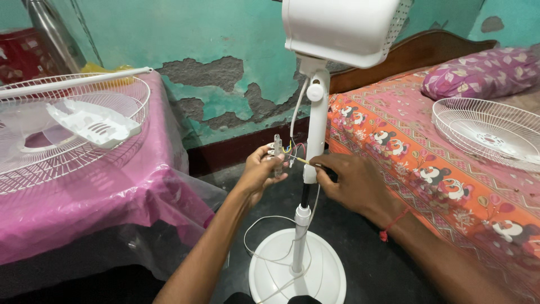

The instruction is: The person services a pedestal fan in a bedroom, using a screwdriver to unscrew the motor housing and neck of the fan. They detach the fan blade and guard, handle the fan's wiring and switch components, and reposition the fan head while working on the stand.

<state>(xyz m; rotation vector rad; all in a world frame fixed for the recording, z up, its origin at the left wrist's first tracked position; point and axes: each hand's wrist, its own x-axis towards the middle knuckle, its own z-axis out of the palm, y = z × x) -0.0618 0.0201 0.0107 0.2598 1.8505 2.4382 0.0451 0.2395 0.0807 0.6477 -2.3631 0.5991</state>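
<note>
Peeling green wall stands behind a white fan stand (315, 129) on the dark floor. Left hand (261, 171) grips a small clear switch part (277, 152) with coloured wires, just beside the pole. Right hand (351, 180) pinches what seems a thin screwdriver (306, 161), its tip at the part.

- Left hand (260, 169): raised at mid-frame, fingers curled shut in a pinch, thumb uppermost; forearm bare, rising from the lower edge.
- Right hand (350, 181): level with the left, knuckles up, fingertips pinched together and pointing left; forearm bare, red thread at the wrist.
</note>
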